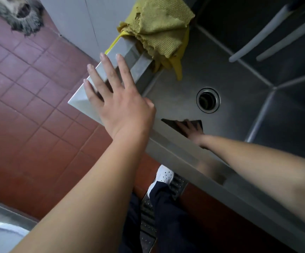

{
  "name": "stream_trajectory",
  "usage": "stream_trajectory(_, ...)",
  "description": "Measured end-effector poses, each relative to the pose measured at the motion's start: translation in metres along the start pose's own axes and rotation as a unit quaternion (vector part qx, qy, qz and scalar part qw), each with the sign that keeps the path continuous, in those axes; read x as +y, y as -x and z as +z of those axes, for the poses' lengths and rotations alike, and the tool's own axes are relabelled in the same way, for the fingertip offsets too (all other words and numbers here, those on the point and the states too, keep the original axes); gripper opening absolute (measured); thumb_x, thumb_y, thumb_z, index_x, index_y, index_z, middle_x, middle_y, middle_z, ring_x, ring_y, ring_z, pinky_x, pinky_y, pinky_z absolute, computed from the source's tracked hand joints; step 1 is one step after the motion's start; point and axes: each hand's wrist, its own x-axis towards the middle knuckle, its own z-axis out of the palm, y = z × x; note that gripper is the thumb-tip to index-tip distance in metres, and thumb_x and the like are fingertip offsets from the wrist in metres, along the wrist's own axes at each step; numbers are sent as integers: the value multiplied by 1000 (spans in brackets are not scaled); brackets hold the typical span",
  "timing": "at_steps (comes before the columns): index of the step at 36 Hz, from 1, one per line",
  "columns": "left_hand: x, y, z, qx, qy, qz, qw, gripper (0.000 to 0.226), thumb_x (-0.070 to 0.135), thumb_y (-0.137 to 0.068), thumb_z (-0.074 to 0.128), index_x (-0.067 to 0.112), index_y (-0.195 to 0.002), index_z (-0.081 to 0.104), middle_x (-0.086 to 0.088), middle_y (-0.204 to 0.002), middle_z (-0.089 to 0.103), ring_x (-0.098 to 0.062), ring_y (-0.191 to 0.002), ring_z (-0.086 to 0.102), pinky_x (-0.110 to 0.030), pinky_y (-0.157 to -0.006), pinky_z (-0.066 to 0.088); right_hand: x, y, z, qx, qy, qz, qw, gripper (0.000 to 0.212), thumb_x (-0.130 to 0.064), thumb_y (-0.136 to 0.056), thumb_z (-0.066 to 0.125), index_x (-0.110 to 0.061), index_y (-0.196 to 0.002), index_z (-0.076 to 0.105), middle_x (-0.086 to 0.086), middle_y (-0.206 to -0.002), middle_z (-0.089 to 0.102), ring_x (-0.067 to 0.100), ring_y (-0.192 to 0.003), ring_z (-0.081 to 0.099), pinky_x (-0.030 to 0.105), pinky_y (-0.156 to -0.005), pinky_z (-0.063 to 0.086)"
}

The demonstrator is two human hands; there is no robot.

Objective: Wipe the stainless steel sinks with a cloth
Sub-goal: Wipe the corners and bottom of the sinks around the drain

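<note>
The stainless steel sink fills the right half of the view, with its round drain in the floor of the basin. My left hand lies flat with fingers spread on the sink's near left corner rim. My right hand reaches down inside the basin and presses a dark cloth against the near wall with straight fingers. The front rim hides part of that hand and cloth.
A worn yellow cloth and yellow gloves hang over the far left rim. Two pale pipes cross the upper right. A mop head lies on the red tile floor. A floor grate runs by my white shoe.
</note>
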Motion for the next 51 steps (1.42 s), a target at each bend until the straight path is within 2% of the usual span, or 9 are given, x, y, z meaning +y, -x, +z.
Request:
stream_trajectory(3, -2, -1, 1, -3, 0, 2, 1000, 94, 38, -77, 54, 22, -158, 9, -10, -167, 2, -40, -151, 0, -54, -122, 2, 17, 22, 1, 42, -94, 17, 994, 86, -50, -92, 60, -40, -157, 5, 7, -167, -11, 38, -152, 11, 44, -123, 20)
stream_trajectory(7, -3, 0, -2, -13, 4, 7, 1000, 94, 39, -79, 55, 22, -158, 7, -10, -167, -1, -39, -152, -2, -54, -122, 0, 37, 50, 4, 90, -128, 21, 987, 81, -43, -93, 59, -41, -157, 9, 7, -167, -10, 35, -154, 2, 41, -124, 12)
stream_trajectory(16, -1, 3, -5, -18, -4, 12, 1000, 92, 34, -81, 53, 18, -158, 5, -12, -166, -1, -38, -152, -4, -56, -122, 1, 44, 71, -14, 100, 210, -97, 968, 78, -32, -98, 47, -48, -155, -4, -7, -165, -20, 30, -152, -16, 60, -121, 5)
stream_trajectory(22, 7, 3, -4, -22, -34, 26, 999, 89, 30, -79, 49, 12, -157, 9, -19, -165, 3, -37, -152, -2, -64, -118, 1, 16, 19, 7, 91, 236, -147, 956, 72, -29, -102, 41, -37, -158, -3, -7, -167, -11, 28, -154, -9, 55, -120, 10)
stream_trajectory(29, 3, 6, -5, 7, -1, 45, 999, 81, 23, -81, 56, 16, -155, 24, -15, -165, 10, -39, -152, 0, -66, -117, 5, 24, -13, 31, 102, 175, -193, 960, 68, -52, -104, 25, -40, -152, -23, -16, -158, -31, 21, -150, -25, 47, -122, -5)
stream_trajectory(35, 31, -6, -8, 88, -19, 336, 938, 74, 22, -82, 59, 24, -153, 37, -13, -163, 23, -38, -151, 15, -63, -118, 13, 25, -34, 37, 138, 90, -215, 963, 68, -60, -100, 18, -46, -140, -36, -17, -156, -34, 15, -141, -40, 44, -115, -20)
stream_trajectory(39, 64, -67, -14, 96, -43, 301, 948, 70, 40, -90, 51, 28, -156, 28, -13, -164, 18, -39, -151, 12, -57, -121, 8, -2, -64, 11, 160, 9, -148, 976, 74, -61, -98, 21, -46, -142, -36, -14, -156, -39, 16, -132, -50, 45, -113, -24)
stream_trajectory(44, 88, -133, -12, 31, -90, 256, 962, 67, 58, -95, 31, 36, -157, 16, -9, -166, 10, -32, -153, 4, -59, -121, 3, -38, -109, -64, 191, -91, -73, 975, 83, -72, -93, 25, -39, -152, -24, -15, -156, -36, 24, -141, -40, 50, -114, -22)
stream_trajectory(51, 79, -133, 9, 92, -73, 255, 960, 64, 56, -93, 38, 36, -154, 30, -9, -162, 29, -32, -150, 24, -54, -116, 27, -41, -159, -163, 239, -173, 1, 955, 74, -58, -99, 23, -35, -154, -19, -9, -162, -29, 30, -147, -31, 52, -116, -19)
